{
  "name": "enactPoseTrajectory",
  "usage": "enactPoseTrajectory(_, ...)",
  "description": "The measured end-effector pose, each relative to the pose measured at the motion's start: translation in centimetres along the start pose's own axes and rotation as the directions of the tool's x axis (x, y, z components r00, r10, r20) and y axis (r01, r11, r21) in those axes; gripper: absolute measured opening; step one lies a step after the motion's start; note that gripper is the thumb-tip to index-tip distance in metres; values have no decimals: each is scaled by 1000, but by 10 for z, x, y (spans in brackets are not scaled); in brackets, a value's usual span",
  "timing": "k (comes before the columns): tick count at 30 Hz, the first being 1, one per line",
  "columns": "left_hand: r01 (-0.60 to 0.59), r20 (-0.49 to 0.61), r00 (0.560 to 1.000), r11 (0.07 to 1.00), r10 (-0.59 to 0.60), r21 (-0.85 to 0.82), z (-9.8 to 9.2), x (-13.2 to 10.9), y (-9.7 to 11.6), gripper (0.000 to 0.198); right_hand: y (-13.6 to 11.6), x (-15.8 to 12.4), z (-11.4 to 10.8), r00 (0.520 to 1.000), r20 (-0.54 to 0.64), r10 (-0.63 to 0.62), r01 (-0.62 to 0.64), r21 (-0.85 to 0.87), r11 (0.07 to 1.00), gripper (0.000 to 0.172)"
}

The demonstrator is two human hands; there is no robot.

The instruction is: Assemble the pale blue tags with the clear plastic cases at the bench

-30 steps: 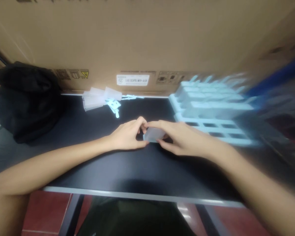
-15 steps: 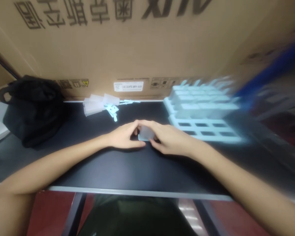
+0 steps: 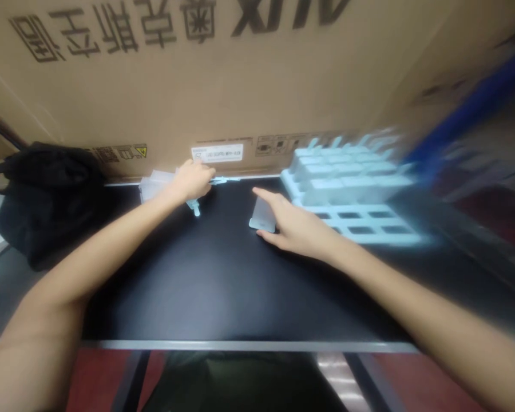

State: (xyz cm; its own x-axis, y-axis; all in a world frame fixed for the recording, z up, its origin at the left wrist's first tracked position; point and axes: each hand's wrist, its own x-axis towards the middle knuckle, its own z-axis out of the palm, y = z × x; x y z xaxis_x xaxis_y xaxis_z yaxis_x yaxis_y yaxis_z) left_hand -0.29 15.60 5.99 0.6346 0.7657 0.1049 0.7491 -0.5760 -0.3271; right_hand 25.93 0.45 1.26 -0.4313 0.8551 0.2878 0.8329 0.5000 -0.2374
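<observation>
My right hand [image 3: 289, 226] holds a small translucent plastic case [image 3: 262, 216] between thumb and fingers, just above the black table [image 3: 206, 286], near the middle. My left hand [image 3: 193, 180] has reached to the back of the table, onto a small heap of clear plastic pieces [image 3: 154, 183] and pale blue clips [image 3: 195, 207]. Its fingers are curled down over the heap; what they grip, if anything, is hidden.
A big cardboard box [image 3: 223, 86] stands along the back edge. A black bag [image 3: 43, 200] sits at the left. Pale blue slotted trays [image 3: 347, 189] lie at the right, blurred. The table's front edge [image 3: 240, 345] runs near my body.
My left hand let go of the case and moved back and left to the heap of plastic pieces. My right hand kept the case and shifted slightly right and away.
</observation>
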Motion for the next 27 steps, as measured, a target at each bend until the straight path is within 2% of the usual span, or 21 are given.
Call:
enactPoseTrajectory(3, -9, 10, 1000, 1000, 9, 10, 7, 16, 6, 30, 4, 1, 2, 999, -30, 40, -39, 35, 999, 89)
enactPoseTrajectory(5, -13, -5, 1000, 999, 12, -46, 10, 20, 10, 32, 7, 2, 1, 997, -47, 58, -54, 69, 996, 88)
enactPoseTrajectory(10, -92, 6, 995, 965, 96, -245, 9, 11, 18, 33, 16, 4, -9, 986, -125, 108, -81, 205, 975, 67)
enactPoseTrajectory(13, -145, -40, 989, 968, 139, -203, 8, 4, 20, 33, 19, 4, -19, 965, -187, 186, -141, 231, 963, 56)
enactPoseTrajectory(17, -106, 6, 994, 975, 109, -193, 10, 10, 21, 26, 19, 4, -28, 921, -318, 226, -176, 179, 968, 31)
enactPoseTrajectory(19, -94, 29, 994, 953, 106, -288, 11, 16, 21, 17, 17, 4, -29, 916, -323, 239, -191, 174, 966, 31)
enactPoseTrajectory(21, -88, 18, 994, 881, 109, -465, 12, 20, 23, 17, 16, 5, -27, 923, -291, 254, -196, 212, 957, 32)
enactPoseTrajectory(22, -86, 1, 994, 816, 105, -572, 11, 20, 24, 22, 16, 5, -26, 930, -270, 250, -184, 246, 952, 31)
enactPoseTrajectory(25, -123, -96, 992, 522, 80, -844, 5, 17, 27, 32, 16, 5, -21, 961, -206, 185, -100, 365, 926, 41)
enactPoseTrajectory(27, -186, -172, 983, 317, 72, -930, -5, 13, 27, 36, 14, 5, -18, 980, -156, 121, -46, 419, 907, 36)
